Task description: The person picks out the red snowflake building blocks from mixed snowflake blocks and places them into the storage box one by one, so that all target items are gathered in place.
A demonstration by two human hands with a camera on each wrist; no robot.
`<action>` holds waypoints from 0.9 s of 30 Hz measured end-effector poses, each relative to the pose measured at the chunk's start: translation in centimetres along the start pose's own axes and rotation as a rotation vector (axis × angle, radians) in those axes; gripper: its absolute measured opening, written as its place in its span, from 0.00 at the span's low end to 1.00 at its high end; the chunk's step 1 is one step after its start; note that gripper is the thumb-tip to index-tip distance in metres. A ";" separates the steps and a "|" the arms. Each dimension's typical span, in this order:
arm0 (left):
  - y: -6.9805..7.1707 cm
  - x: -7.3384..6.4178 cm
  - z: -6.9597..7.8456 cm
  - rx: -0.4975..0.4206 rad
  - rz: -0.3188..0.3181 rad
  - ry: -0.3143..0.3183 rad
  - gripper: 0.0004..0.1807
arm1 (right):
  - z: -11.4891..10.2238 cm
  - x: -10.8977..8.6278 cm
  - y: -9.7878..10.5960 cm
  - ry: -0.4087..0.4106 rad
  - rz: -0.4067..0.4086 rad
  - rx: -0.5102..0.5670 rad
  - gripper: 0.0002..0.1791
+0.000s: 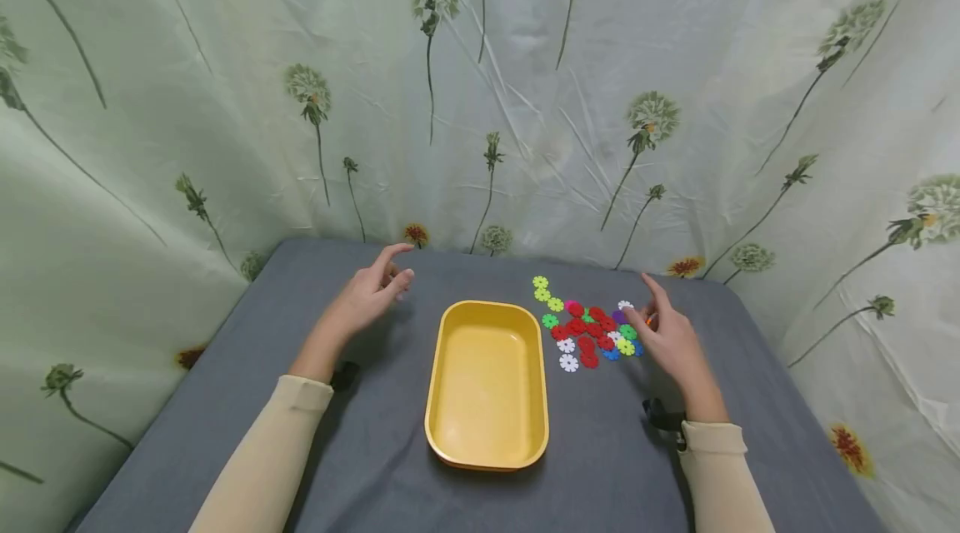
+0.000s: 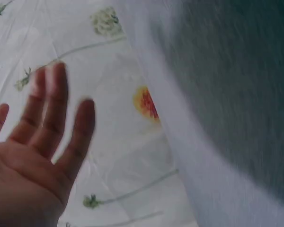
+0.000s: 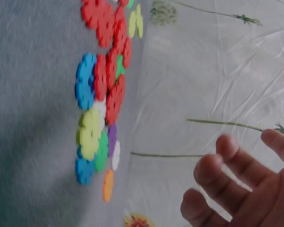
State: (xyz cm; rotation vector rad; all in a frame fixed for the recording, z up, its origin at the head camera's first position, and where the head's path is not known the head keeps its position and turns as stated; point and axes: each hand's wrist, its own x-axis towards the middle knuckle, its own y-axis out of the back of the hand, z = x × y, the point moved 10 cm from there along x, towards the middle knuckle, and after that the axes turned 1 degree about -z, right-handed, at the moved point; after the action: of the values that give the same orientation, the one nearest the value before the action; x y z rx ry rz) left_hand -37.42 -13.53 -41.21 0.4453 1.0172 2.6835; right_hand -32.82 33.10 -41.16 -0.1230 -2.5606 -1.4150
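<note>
My left hand (image 1: pixel 370 293) hovers over the cloth left of the yellow tray, holding nothing; the left wrist view shows its fingers (image 2: pixel 52 109) spread. On the other side my right hand (image 1: pixel 670 340) hangs above the right end of a spread of flower-shaped plastic discs (image 1: pixel 577 326), with loosely bent fingers (image 3: pixel 213 175) and nothing in them. The discs are red, white, green, yellow, blue and purple, many overlapping. An orange disc (image 3: pixel 108 185) lies at the spread's end in the right wrist view. Between the hands stands the yellow tray (image 1: pixel 433 383), with a bare inside.
A grey cloth (image 1: pixel 360 466) covers the table. Behind it and along both sides hangs a pale curtain (image 1: pixel 360 42) printed with dandelions. Dark straps (image 1: pixel 663 416) sit at the wrists. A few yellow-green discs (image 1: pixel 542 294) trail toward the back edge.
</note>
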 end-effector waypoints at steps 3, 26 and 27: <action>-1.3 0.1 0.6 -0.162 -0.078 -0.021 0.27 | 0.3 0.1 -0.7 -0.007 -0.042 0.151 0.42; -10.8 -4.0 1.4 -0.571 -0.745 0.075 0.34 | 2.5 -1.5 -9.6 -0.048 -0.603 0.559 0.44; -10.9 -4.1 1.3 -0.572 -0.745 0.085 0.34 | 2.6 -1.5 -9.7 -0.053 -0.605 0.542 0.43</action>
State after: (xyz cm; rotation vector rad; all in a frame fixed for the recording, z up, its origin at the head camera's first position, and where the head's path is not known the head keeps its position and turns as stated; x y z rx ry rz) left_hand -31.93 -6.16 -48.42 -0.1465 0.2868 2.1562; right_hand -33.45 30.10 -50.85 0.7601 -3.0614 -0.7893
